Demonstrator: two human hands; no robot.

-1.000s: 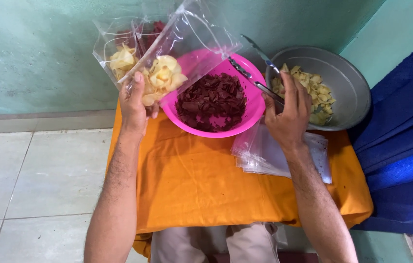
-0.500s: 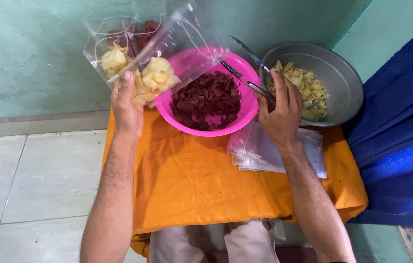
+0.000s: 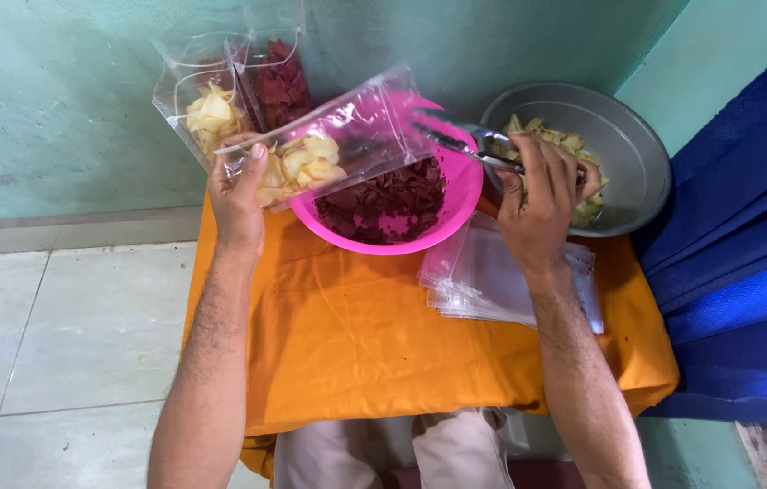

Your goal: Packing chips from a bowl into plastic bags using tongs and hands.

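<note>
The left hand (image 3: 237, 195) is up at about ten o'clock from the middle of the orange counter (image 3: 383, 344). Its arm runs straight up from the bottom edge. The grip is closed on a clear bag (image 3: 329, 149), with the thumb on top at the bag's lower corner. The bag lies tilted on its side, its open end toward three o'clock, over the rim of the pink bowl (image 3: 456, 213). Yellow chips (image 3: 302, 167) sit in the end of the bag near the hand.

The right hand (image 3: 542, 204) is at about two o'clock. Its wrist bends so the fingers curl over metal tongs (image 3: 456, 145), and the grip is tight on them. The tong tips point to nine o'clock, right at the bag's mouth.

Dark red chips (image 3: 383, 204) fill the pink bowl. A gray bowl (image 3: 628, 145) with more yellow chips sits at three o'clock from it. Empty bags (image 3: 483, 281) lie flat under the right wrist. Two filled bags (image 3: 220, 91) stand at the wall at eleven o'clock.
</note>
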